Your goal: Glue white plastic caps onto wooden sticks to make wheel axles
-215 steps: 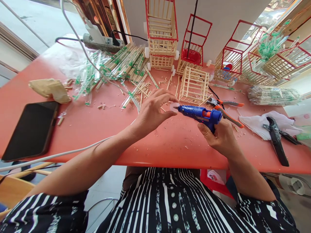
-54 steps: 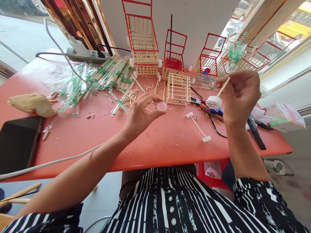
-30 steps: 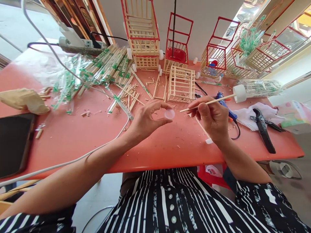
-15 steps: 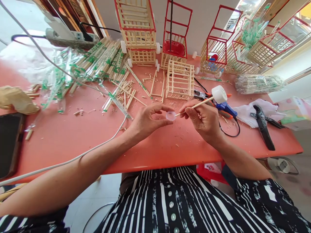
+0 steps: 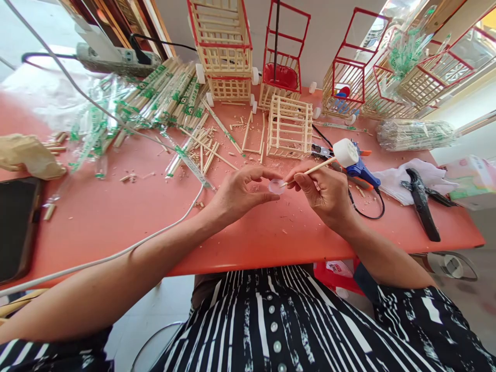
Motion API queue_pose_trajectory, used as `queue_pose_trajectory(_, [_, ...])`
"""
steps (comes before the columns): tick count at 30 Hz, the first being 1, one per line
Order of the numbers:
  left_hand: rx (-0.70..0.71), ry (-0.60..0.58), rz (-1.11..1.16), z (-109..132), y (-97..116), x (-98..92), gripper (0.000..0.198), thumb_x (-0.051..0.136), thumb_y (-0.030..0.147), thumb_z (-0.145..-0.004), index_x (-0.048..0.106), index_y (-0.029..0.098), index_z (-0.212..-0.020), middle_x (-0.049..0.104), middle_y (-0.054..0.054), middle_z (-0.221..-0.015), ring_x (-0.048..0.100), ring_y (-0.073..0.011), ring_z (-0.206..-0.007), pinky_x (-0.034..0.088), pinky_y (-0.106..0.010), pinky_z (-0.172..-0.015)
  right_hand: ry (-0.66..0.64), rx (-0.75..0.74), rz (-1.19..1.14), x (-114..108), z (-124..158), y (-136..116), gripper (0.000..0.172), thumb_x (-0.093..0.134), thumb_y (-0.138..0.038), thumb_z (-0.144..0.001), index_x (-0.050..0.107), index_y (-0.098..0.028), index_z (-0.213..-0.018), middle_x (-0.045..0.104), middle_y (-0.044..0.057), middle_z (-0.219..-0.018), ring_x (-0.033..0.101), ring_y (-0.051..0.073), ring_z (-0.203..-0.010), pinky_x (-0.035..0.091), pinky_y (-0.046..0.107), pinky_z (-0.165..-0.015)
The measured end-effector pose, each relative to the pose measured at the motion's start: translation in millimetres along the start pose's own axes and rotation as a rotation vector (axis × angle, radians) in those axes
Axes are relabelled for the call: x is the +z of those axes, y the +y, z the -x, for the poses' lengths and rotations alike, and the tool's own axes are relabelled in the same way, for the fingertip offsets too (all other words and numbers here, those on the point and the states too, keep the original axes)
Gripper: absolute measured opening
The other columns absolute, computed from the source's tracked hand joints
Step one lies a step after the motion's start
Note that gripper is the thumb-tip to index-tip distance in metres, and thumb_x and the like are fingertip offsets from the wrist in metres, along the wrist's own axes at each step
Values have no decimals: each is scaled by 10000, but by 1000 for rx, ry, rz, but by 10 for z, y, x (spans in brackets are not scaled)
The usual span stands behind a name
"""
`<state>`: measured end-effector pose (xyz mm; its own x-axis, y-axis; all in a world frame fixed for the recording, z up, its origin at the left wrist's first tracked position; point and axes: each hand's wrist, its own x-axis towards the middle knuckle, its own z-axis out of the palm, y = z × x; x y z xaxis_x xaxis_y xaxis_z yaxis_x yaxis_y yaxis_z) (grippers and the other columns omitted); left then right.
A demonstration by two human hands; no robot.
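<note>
Between thumb and fingers, my left hand pinches a small translucent round cap by its rim. My right hand grips a thin wooden stick. A white wheel is on the stick's far end, and the near tip lies at the cap, seemingly touching it. Behind my right hand a blue glue gun and pliers rest on the table. A small crate-like frame of sticks stands just beyond both hands.
Several stick carts with red trim, one cart among them, line the wall. Bagged chopsticks and loose cut sticks lie left. A white cable crosses under my left forearm. A black clamp and a phone flank the table.
The view has shifted slightly. The cap in my left hand is turned a little, and the stick's tip now overlaps it. Both hands keep their grips.
</note>
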<state>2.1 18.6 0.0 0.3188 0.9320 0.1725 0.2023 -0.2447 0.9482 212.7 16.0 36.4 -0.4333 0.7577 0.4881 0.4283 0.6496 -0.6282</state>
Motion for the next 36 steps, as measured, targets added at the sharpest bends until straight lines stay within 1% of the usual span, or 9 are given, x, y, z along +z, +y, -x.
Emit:
queue_pose_trajectory(4, [-12,4,-21,9,27,0,290,818,322,-778,793,224,-1051,801,-23,-1108,707,-234,-1072,500,-370,-999,4,-5,9,2,2,-4,330,515,-400,-1071,711,-182,-921,744,34,-848,660,106,-706,511,243,-666])
queue_pose_trajectory(9, [-4,5,-29,17,61,-2,280,820,318,-774,788,224,-1036,799,-23,-1115,709,-240,-1089,503,-381,-1027,-1,-6,16,6,6,-10,345,515,-423,-1066,715,-189,-910,749,38,-847,666,116,-709,525,252,-687])
queue_pose_trajectory(16, [9,-3,-22,19,58,2,270,817,310,-787,779,224,-1040,795,-25,-1122,710,-234,-1101,499,-381,-1048,-7,-13,18,10,6,-4,395,506,-485,-1052,725,-190,-909,759,43,-858,670,122,-707,530,258,-696])
queue_pose_trajectory(22, [12,-4,-37,21,67,8,263,813,306,-790,780,225,-1038,792,-26,-1130,701,-233,-1117,492,-377,-1048,-12,-25,39,9,10,-8,403,505,-496,-1049,729,-192,-911,750,34,-840,671,121,-716,523,252,-708])
queue_pose_trajectory(27, [10,-2,-26,22,80,8,269,828,315,-773,782,213,-1017,796,-25,-1096,706,-232,-1082,496,-372,-1026,-24,5,50,10,13,-10,435,488,-530,-1047,733,-196,-913,747,36,-821,674,132,-712,530,263,-708])
queue_pose_trajectory(36, [-4,7,-31,21,72,14,280,833,333,-753,786,217,-1004,796,-35,-1095,707,-244,-1084,501,-381,-1017,-35,-8,73,3,4,-41,411,499,-510,-1047,734,-202,-910,754,33,-827,674,129,-718,520,258,-722])
